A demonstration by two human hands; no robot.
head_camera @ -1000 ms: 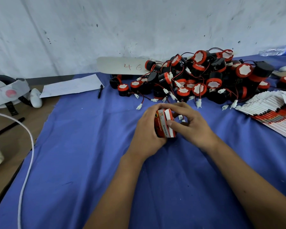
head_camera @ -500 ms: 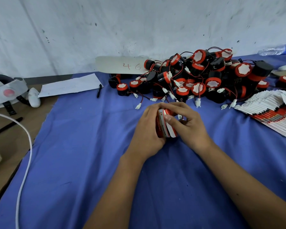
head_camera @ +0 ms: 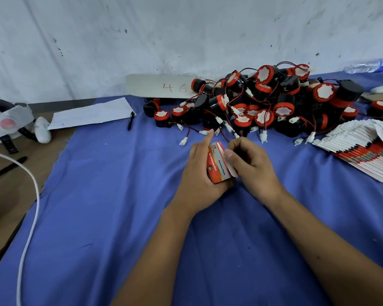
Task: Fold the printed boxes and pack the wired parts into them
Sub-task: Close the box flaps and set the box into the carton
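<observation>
Head view shows you mid-closure on one printed box (head_camera: pixel 217 164), held just above the blue cloth (head_camera: pixel 119 195) in front of the pile of wired parts (head_camera: pixel 263 102). Your left hand (head_camera: pixel 197 173) cups the box from the side and below, index finger stretched up past its top edge; your right hand (head_camera: pixel 250 166) curls its fingers around the white end flap (head_camera: pixel 229 166), thumb pressing on it. Whether a part already sits inside you cannot tell from here. To do this well, keep the left grip firm but not crushing, so the walls stay square. Crease the flap along its fold line first, then guide its tongue inside the wall with the thumb. Check no wire strays into the seam. The flat boxes (head_camera: pixel 363 151) wait at your right.
</observation>
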